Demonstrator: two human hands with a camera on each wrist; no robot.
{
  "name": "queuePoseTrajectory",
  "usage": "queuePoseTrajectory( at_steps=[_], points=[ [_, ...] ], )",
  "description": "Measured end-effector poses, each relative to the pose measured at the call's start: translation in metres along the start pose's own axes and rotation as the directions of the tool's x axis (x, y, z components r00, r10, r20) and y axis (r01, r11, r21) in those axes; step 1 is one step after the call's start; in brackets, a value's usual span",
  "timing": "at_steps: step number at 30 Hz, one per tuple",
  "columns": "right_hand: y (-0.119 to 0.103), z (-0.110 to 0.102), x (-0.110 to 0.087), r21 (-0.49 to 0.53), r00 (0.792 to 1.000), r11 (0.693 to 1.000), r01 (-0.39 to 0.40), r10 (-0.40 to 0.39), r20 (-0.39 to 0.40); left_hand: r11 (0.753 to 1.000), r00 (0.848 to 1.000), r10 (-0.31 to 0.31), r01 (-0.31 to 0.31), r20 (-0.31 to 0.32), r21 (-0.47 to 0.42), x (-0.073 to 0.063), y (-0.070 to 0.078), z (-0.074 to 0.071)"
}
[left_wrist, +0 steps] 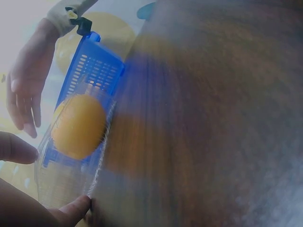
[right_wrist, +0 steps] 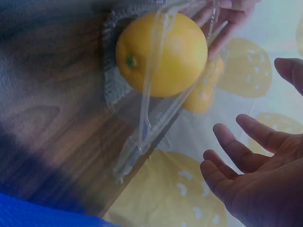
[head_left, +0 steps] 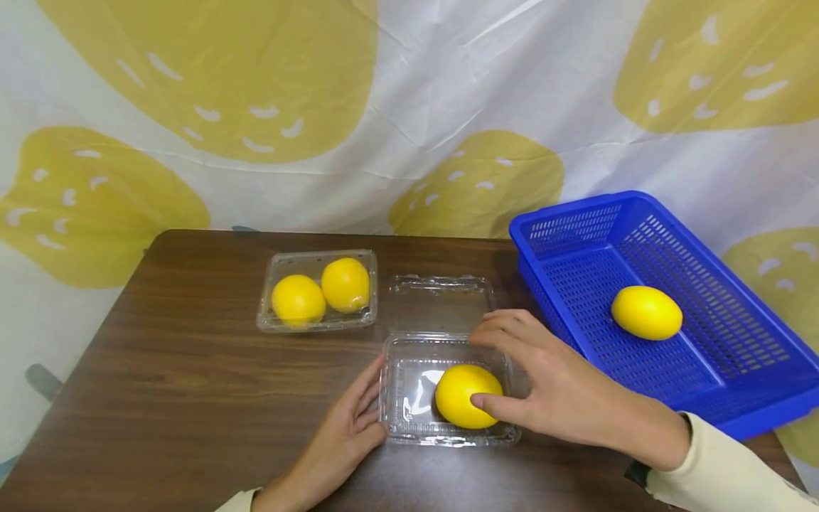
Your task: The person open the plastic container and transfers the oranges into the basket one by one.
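A clear plastic clamshell box (head_left: 409, 434) stands near the table's front with its lid (head_left: 441, 302) laid back. One yellow orange-like fruit (head_left: 463, 387), a green stem mark showing in the right wrist view, lies in the right half of its base. My left hand (head_left: 342, 423) rests against the box's left side, thumb by the front corner and straight fingers along the wall. Over the box's right side is my right hand (head_left: 544, 380); its spread fingers (right_wrist: 232, 146) hold nothing and stand apart from the fruit in the right wrist view.
A closed clear box (head_left: 271, 263) with two yellow fruits (head_left: 298, 299) sits further back on the left. At the right, a blue plastic basket (head_left: 691, 252) holds one yellow fruit (head_left: 646, 313). A patterned cloth (head_left: 448, 92) hangs behind the brown table (head_left: 192, 370).
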State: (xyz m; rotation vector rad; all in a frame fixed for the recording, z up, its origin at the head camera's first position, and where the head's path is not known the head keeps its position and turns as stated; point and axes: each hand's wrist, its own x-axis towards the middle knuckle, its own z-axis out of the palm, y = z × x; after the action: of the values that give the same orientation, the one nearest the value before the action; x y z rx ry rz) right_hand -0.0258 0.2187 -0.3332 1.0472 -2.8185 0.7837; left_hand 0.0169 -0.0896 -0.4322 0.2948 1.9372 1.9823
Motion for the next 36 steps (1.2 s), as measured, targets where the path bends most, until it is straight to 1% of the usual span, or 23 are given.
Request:
queuePoseTrajectory(
  at_steps=[5,13,24,31,36],
  points=[
    [-0.001,0.01,-0.001,-0.006,1.0,1.0,0.005,-0.005,0.031,1.0,1.0,0.0,0.0,-0.002,0.003,0.0,0.0,0.0],
    [0.003,0.021,-0.002,-0.059,0.997,0.996,0.071,-0.069,0.031,1.0,1.0,-0.004,0.004,-0.005,0.003,0.001,0.0,0.0],
    [0.008,0.033,-0.005,-0.096,0.994,0.994,0.059,-0.05,0.095,1.0,1.0,0.003,-0.003,-0.002,0.006,0.001,-0.001,0.0],
    [0.012,0.04,-0.006,-0.144,0.993,0.986,0.089,-0.077,0.085,1.0,1.0,0.008,-0.008,0.003,0.0,0.001,-0.001,0.0],
    [0.014,0.043,-0.007,-0.17,0.994,0.981,0.089,-0.075,0.085,1.0,1.0,0.012,-0.012,0.003,-0.001,0.001,-0.001,0.0]
  ],
)
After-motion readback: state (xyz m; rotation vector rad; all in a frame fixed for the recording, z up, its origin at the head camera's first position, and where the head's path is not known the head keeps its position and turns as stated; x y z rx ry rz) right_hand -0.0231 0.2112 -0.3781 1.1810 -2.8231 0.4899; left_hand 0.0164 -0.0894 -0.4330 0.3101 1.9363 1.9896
